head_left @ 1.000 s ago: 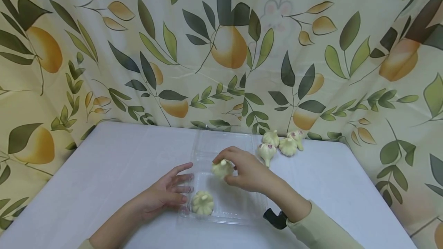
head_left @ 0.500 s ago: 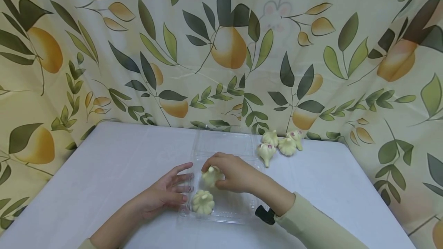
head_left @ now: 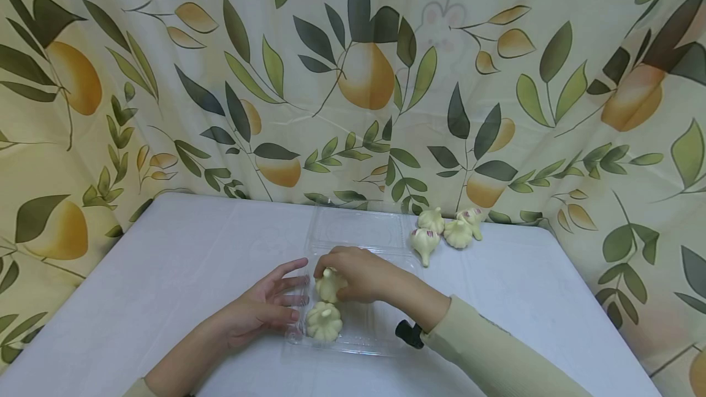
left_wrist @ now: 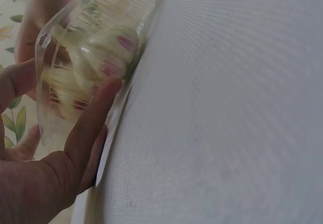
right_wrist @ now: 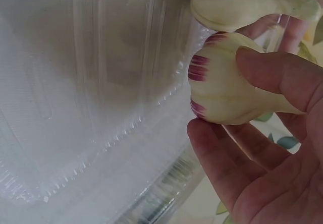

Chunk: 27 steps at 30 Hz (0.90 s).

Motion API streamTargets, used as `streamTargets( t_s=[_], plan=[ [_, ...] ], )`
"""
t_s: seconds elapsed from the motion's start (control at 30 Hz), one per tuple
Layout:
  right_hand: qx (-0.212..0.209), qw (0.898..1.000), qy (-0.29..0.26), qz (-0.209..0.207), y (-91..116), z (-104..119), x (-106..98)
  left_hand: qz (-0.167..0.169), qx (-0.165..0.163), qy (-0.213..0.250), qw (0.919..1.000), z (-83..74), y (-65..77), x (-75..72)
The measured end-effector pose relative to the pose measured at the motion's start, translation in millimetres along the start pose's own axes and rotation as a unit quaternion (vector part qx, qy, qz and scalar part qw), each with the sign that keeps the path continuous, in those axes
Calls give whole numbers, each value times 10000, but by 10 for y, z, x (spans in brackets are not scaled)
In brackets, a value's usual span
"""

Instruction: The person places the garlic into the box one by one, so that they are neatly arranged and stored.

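My right hand [head_left: 361, 274] grips a garlic bulb [head_left: 328, 287] inside the clear plastic clamshell box [head_left: 380, 348], at the far left of its base. In the right wrist view, thumb and fingers hold this pale bulb [right_wrist: 227, 82], marked with purple streaks. A second garlic bulb [head_left: 324, 322] sits stem up just in front of it, at the box's near left. My left hand [head_left: 265, 308] lies along the box's left wall with fingers spread and straight; in the left wrist view its fingers [left_wrist: 93, 118] touch the clear wall, garlic showing through.
Several more garlic bulbs [head_left: 458, 233] lie in a group at the table's back right, beside the box's raised lid [head_left: 358, 228]. A white cloth covers the table [head_left: 220, 244]. Behind it hangs a patterned curtain [head_left: 309, 90] with fruit and leaves.
My right hand has carried its garlic bulb left and lower, up against the box's left side behind the other bulb. The left hand has stayed in place.
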State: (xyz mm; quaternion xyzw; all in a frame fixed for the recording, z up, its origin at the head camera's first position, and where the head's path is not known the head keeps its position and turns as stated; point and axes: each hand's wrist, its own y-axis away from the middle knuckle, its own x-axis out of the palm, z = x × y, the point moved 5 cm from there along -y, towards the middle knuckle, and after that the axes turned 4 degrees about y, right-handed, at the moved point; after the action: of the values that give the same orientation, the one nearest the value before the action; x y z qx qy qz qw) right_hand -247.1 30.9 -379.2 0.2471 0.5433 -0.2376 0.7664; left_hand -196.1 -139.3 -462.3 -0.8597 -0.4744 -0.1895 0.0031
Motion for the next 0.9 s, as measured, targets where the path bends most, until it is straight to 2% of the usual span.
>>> streamTargets(
  t_s=[0.37, 0.9],
  plan=[
    [202, 9997, 34, 117, -65, 34, 55, 56, 43, 16, 10000, -9, 0, 4],
    [169, 9998, 122, 79, -129, 51, 58, 22, 70, 83, 9999, -7, 0, -1]
  ],
)
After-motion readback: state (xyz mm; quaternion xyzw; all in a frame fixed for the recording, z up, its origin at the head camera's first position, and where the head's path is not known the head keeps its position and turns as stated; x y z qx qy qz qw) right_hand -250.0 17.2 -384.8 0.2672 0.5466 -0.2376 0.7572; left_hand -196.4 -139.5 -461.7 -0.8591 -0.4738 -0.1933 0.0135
